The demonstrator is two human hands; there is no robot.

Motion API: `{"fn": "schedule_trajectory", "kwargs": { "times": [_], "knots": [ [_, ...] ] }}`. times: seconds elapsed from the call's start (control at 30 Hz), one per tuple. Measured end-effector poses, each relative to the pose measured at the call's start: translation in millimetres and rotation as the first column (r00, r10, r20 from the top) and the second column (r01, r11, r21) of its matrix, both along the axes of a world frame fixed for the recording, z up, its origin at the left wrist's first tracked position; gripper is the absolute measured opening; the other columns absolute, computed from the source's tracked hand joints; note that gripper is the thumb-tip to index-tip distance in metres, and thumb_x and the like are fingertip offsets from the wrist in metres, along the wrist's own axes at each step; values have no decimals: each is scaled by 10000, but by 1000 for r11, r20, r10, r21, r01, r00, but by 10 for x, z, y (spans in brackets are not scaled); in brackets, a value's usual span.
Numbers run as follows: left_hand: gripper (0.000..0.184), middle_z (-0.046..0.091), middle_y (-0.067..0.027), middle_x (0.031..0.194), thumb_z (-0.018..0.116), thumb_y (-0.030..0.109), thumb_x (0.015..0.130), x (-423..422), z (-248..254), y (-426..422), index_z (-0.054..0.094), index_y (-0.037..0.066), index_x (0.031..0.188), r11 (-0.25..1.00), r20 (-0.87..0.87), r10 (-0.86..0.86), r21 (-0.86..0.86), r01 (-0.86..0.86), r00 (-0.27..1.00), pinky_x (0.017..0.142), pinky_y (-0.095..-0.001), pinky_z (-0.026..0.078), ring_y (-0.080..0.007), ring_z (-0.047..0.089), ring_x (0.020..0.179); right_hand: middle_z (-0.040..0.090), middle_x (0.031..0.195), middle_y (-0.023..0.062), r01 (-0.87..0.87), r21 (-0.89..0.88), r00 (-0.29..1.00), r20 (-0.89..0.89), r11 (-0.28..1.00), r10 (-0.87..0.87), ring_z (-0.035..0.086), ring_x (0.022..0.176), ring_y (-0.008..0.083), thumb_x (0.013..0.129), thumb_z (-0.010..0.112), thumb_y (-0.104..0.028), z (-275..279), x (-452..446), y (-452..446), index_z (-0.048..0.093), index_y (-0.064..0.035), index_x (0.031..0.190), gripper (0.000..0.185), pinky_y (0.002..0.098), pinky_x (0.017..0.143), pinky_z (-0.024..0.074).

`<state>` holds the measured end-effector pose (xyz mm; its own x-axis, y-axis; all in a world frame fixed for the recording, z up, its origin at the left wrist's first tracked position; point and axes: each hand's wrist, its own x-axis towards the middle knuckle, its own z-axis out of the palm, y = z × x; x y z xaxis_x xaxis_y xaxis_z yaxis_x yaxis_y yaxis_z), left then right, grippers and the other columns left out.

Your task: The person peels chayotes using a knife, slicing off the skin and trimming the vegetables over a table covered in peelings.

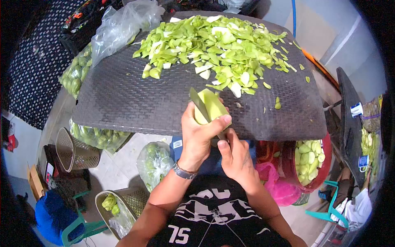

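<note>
My left hand, with a watch on its wrist, is closed around a peeled pale-green fruit, its thumb laid across the near end. In my right hand is a knife, its handle mostly hidden by my fingers. The blade points away from me and lies against the fruit's left side. Both hands are close together above the near edge of a dark woven-textured table. Beyond them a wide heap of green peels and pale slices covers the far part of the table.
Below right, a red tub holds peeled fruits beside a pink bag. Clear bags of green fruit and woven baskets stand at left. A plastic bag lies on the far-left corner. Another person's arm shows at right.
</note>
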<state>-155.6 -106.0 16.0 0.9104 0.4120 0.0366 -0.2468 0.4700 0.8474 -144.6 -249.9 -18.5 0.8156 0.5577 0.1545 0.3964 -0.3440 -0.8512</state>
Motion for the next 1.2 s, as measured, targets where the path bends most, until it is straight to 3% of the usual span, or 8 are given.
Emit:
{"fn": "schedule_trajectory", "kwargs": {
  "times": [0.2, 0.43, 0.47, 0.5, 0.6, 0.73, 0.93, 1.2],
  "knots": [
    [595, 696, -81, 1022, 935, 130, 699, 30, -57, -90, 585, 5, 1164, 891, 33, 238, 390, -232, 971, 795, -301, 569, -143, 675, 896, 666, 869, 342, -68, 9, 982, -177, 998, 69, 640, 905, 566, 1086, 383, -508, 131, 48, -42, 553, 18, 1261, 580, 577, 764, 506],
    [823, 641, -150, 1275, 935, 184, 730, 180, -1, 1, 501, -38, 1392, 871, -52, 174, 475, -129, 983, 1020, -353, 501, -219, 624, 1175, 522, 599, 20, -12, -43, 877, -480, 999, -10, 462, 423, 109, 1094, 272, -605, 273, 320, -162, 606, -8, 942, 701, 307, 412, 383],
    [917, 607, -188, 1362, 946, 215, 717, 213, -69, 69, 463, -50, 1451, 836, -16, 189, 526, -153, 982, 1080, -382, 472, -251, 596, 1252, 563, 608, 76, 2, -89, 901, -432, 996, -40, 504, 449, 214, 1092, 395, -553, 304, 391, -209, 614, -8, 958, 602, 355, 467, 438],
    [1113, 470, -244, 1529, 974, 275, 654, 174, -105, 166, 376, -56, 1532, 456, 106, 408, 837, -303, 907, 1188, -431, 368, -306, 468, 1416, 622, 703, 184, -19, -206, 963, -266, 978, -37, 591, 642, 355, 1066, 465, -534, 365, 459, -243, 632, -3, 955, 567, 450, 617, 474],
    [1221, 379, -267, 1580, 966, 395, 579, 131, 302, 501, 355, -25, 1549, -100, 387, 14, 918, -384, 922, 1243, -526, 267, -442, 323, 1502, 676, 859, 324, -37, -379, 994, -109, 925, -5, 653, 897, 529, 1030, 567, -486, 443, 583, -342, 624, 0, 1020, 489, 587, 802, 495],
    [1053, 455, -190, 1555, 924, 339, 629, 443, 474, 636, 440, 84, 1528, -396, -55, -410, 910, -124, 911, 1237, -541, 293, -412, 351, 1495, 672, 843, 312, -145, -394, 986, 14, 908, 163, 660, 869, 528, 1041, 571, -372, 640, 664, -368, 549, -13, 1094, 364, 592, 754, 521],
    [764, 664, -196, 1243, 902, 311, 652, 795, 340, 654, 575, 49, 1291, -517, -510, -351, 805, 291, 786, 927, -466, 553, -401, 658, 1115, 686, 824, 263, -126, -647, 891, 259, 752, 372, 713, 791, 432, 999, 615, -209, 722, 782, -292, 578, -31, 1072, 195, 538, 654, 550],
    [690, 697, -174, 1139, 874, 441, 716, 705, -40, 723, 602, 29, 1197, -222, -128, -383, 974, 44, 915, 836, -450, 582, -380, 702, 1000, 680, 775, 171, -122, -675, 810, 356, 727, 466, 721, 736, 374, 951, 598, -192, 496, 973, -281, 585, -36, 1172, 271, 488, 649, 575]
  ]
}}
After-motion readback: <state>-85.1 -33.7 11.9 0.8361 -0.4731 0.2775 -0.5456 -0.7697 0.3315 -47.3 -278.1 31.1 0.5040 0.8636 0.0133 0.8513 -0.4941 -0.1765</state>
